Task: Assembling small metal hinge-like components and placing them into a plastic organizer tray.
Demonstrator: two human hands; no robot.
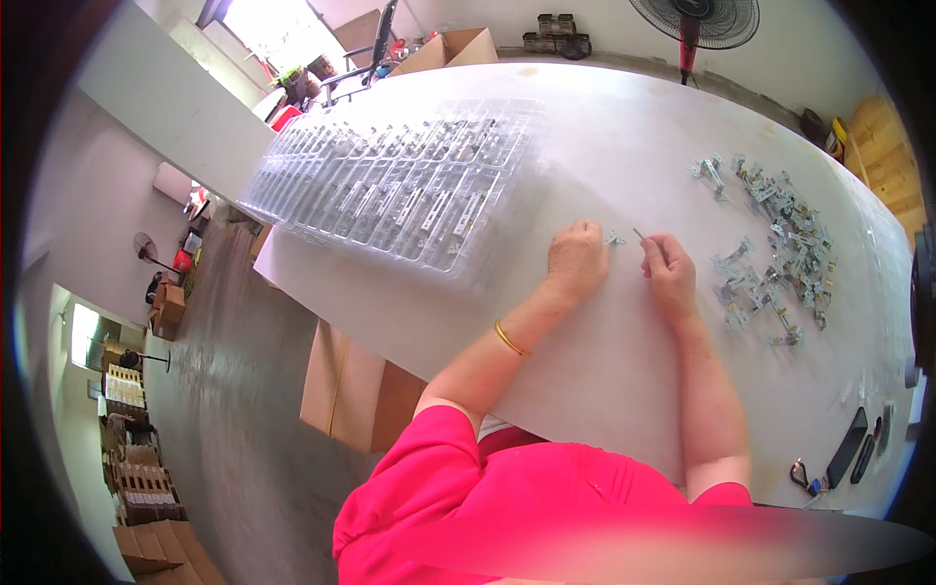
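My left hand is closed over the middle of the white table, a yellow bangle on its wrist. At its fingertips a small silvery metal part pokes out on the right side; most of the grip is hidden behind the hand. Just to the right, my right hand pinches a thin grey rod-like piece between thumb and forefinger. The rod's tip points toward the metal part, with a small gap between them. Farther right lies a loose heap of similar metal parts, some with brass-coloured bits.
Stacked clear plastic trays with metal parts in their compartments stand at the left. A black phone-like slab and a keyring lie at the near right. A cardboard box is below the table's left edge; a fan stands beyond.
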